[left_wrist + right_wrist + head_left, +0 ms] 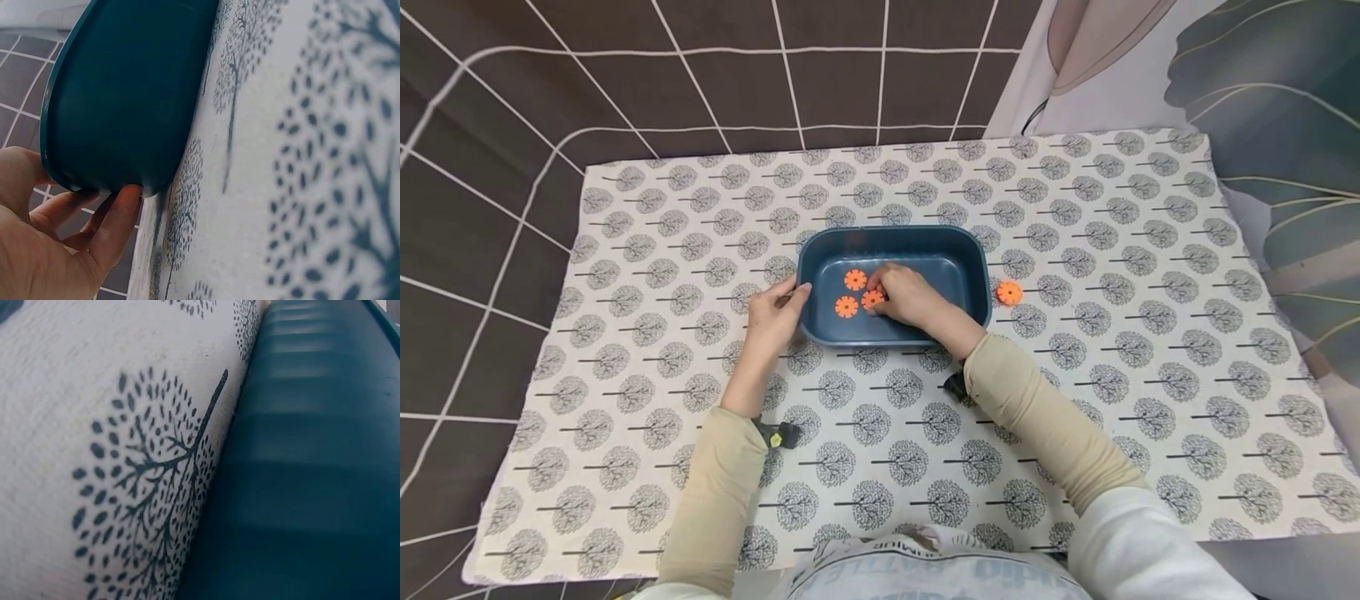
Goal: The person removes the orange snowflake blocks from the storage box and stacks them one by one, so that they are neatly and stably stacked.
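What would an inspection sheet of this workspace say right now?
Surface: tree-print cloth, lying mostly flat.
Things: blue tray; three orange discs inside; outer orange disc to the tray's right, single or stacked unclear.
Clutter: nothing seen.
Hands: left hand touches the tray's left end; right hand pinches one inside disc.
Cables: thin dark cord beyond the cloth's far edge.
Surroundings: dark gridded covering behind and left; patterned backdrop right.

Dark backdrop [835,87] (neatly white-gridded)
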The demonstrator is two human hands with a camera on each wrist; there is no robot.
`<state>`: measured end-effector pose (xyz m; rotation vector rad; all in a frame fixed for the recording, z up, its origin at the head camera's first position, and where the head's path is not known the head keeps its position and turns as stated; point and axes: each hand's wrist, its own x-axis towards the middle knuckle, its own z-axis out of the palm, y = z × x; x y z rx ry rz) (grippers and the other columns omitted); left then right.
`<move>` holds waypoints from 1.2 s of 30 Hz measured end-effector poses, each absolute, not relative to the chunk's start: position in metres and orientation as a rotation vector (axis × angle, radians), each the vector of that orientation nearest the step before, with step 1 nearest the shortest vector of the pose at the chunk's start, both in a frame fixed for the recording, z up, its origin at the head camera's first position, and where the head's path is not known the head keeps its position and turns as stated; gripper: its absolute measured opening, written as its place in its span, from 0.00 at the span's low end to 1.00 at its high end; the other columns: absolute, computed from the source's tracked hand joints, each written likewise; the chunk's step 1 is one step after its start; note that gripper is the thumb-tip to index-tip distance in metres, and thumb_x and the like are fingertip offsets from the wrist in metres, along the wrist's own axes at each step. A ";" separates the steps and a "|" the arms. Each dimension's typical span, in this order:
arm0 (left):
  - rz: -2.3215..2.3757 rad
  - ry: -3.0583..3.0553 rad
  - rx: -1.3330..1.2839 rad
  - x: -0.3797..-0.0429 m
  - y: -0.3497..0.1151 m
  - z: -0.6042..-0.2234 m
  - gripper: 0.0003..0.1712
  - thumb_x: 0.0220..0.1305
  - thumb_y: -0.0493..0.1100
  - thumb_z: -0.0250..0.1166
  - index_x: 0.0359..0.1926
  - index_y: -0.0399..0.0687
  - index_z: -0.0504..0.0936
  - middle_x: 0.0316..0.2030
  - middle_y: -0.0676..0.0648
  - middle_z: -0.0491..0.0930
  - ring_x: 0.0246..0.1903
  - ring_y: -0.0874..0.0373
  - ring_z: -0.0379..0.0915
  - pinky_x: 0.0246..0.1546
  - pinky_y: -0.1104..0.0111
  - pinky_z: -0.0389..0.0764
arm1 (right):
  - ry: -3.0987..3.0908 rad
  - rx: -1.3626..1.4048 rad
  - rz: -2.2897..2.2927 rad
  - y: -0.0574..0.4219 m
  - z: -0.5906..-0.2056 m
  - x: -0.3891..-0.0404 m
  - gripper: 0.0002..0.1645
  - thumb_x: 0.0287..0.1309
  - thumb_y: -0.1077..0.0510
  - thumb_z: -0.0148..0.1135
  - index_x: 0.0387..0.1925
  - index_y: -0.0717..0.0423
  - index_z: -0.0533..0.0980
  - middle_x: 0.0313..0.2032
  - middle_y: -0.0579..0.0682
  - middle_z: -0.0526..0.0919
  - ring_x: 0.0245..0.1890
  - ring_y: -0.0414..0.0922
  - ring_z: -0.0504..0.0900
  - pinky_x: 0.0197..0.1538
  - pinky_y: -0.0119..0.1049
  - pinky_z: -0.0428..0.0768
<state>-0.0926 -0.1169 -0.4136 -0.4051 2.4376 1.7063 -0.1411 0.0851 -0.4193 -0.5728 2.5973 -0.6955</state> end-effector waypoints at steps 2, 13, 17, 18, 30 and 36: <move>1.707 2.431 -0.411 -0.092 -0.117 -0.413 0.24 0.64 0.45 0.59 0.61 0.50 0.71 0.60 0.44 0.72 0.52 0.53 0.75 0.49 0.71 0.80 | 2.605 -0.584 -0.696 0.085 -0.419 -0.141 0.22 0.50 0.56 0.69 0.46 0.61 0.77 0.50 0.56 0.78 0.58 0.54 0.71 0.63 0.44 0.70; 1.693 2.427 -0.434 -0.093 -0.116 -0.412 0.24 0.64 0.45 0.59 0.61 0.51 0.71 0.60 0.43 0.72 0.51 0.53 0.75 0.48 0.70 0.81 | 2.614 -0.640 -0.718 0.088 -0.416 -0.138 0.23 0.51 0.55 0.68 0.47 0.63 0.76 0.50 0.58 0.77 0.47 0.50 0.77 0.52 0.41 0.78; 1.691 2.430 -0.433 -0.092 -0.116 -0.411 0.24 0.64 0.45 0.59 0.61 0.51 0.71 0.60 0.44 0.71 0.52 0.53 0.75 0.48 0.70 0.80 | 2.609 -0.686 -0.736 0.089 -0.416 -0.138 0.22 0.50 0.56 0.68 0.46 0.64 0.77 0.49 0.58 0.78 0.43 0.48 0.77 0.48 0.38 0.79; 1.691 2.428 -0.436 -0.092 -0.116 -0.411 0.24 0.64 0.45 0.59 0.61 0.51 0.71 0.60 0.45 0.71 0.52 0.53 0.74 0.48 0.71 0.80 | 2.606 -0.696 -0.739 0.090 -0.416 -0.138 0.23 0.50 0.56 0.68 0.46 0.64 0.77 0.49 0.58 0.79 0.42 0.48 0.77 0.47 0.38 0.80; 1.674 2.411 -0.455 -0.091 -0.115 -0.410 0.24 0.65 0.46 0.58 0.62 0.53 0.70 0.61 0.45 0.70 0.53 0.54 0.73 0.51 0.70 0.79 | 2.612 -0.834 -0.792 0.098 -0.411 -0.137 0.22 0.49 0.57 0.69 0.47 0.62 0.79 0.49 0.56 0.80 0.57 0.54 0.73 0.61 0.42 0.74; 1.675 2.403 -0.459 -0.090 -0.114 -0.408 0.24 0.65 0.46 0.58 0.62 0.53 0.70 0.61 0.46 0.71 0.53 0.54 0.73 0.51 0.69 0.79 | 2.644 -0.877 -0.856 0.106 -0.405 -0.136 0.22 0.51 0.57 0.68 0.49 0.61 0.79 0.48 0.55 0.80 0.45 0.49 0.79 0.50 0.38 0.80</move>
